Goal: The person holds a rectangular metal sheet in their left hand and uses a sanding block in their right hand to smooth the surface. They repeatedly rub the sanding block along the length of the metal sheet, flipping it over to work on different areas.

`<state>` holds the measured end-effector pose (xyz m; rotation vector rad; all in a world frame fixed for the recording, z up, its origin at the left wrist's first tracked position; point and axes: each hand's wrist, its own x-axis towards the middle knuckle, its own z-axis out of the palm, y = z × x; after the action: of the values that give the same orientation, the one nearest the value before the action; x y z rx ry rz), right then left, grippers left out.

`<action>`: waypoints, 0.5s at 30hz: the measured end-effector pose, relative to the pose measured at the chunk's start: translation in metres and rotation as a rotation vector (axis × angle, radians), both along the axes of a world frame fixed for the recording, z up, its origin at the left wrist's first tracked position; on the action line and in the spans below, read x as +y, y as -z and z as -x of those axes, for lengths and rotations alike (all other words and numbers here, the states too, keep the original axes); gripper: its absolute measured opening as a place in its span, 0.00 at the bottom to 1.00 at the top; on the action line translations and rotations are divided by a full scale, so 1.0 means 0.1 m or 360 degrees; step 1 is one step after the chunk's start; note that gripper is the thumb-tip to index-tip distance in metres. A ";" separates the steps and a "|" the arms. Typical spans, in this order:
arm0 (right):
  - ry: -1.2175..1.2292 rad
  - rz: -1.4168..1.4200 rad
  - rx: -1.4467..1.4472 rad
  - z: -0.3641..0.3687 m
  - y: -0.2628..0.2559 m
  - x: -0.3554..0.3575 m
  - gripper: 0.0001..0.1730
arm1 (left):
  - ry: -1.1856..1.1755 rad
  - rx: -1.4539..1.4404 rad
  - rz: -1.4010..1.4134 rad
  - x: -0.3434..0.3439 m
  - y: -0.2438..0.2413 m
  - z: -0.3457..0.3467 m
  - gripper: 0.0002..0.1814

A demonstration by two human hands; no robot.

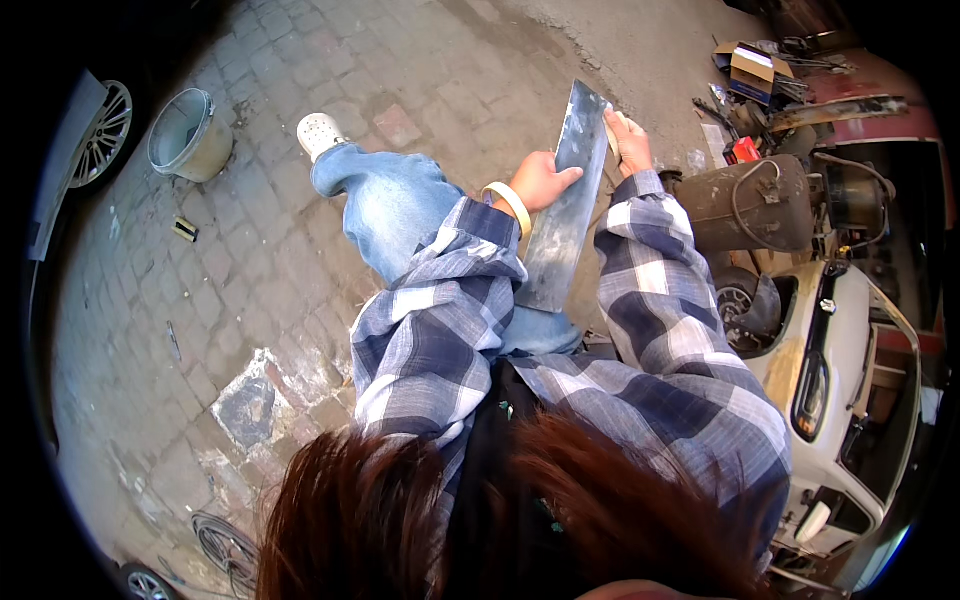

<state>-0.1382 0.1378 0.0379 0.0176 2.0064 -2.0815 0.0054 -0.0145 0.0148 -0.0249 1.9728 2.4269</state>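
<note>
A long flat strip of grey sheet metal (pixel 564 225), smudged with whitish marks, slants over my bent knee in blue jeans (pixel 397 206). My left hand (pixel 538 182) grips its left edge near the middle, with the thumb lying across the upper face. At the far right edge of the strip, my right hand (pixel 631 142) holds a pale, pad-like piece (pixel 614 142) against or beside the metal. What this piece is made of cannot be told. The fingers under the strip are hidden.
A whitish plastic bucket (pixel 191 136) stands on the stone paving at left, near a car wheel (pixel 105 135). To the right are a rusty metal tank (pixel 742 202), an open cardboard box (pixel 752 71) among scrap parts, and a partly stripped white car body (pixel 810 390). A coiled hose (pixel 225 547) lies lower left.
</note>
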 end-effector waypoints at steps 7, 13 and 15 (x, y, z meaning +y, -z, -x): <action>0.0021 -0.0380 0.0176 -0.62 0.10 -0.14 0.15 | -0.0286 0.0070 0.0111 0.03 0.16 0.08 0.14; -0.0009 -0.0378 0.0200 -0.24 0.01 -0.16 0.17 | -0.0148 -0.0034 0.0082 -0.05 -0.02 0.01 0.14; 0.0011 -0.0357 0.0152 -0.30 0.08 -0.15 0.17 | -0.0167 -0.0024 -0.0003 0.00 0.05 0.02 0.14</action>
<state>-0.1081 0.1225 0.0297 -0.0344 2.2898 -1.8835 0.0035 -0.0148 0.0099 -0.1500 2.0120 2.4829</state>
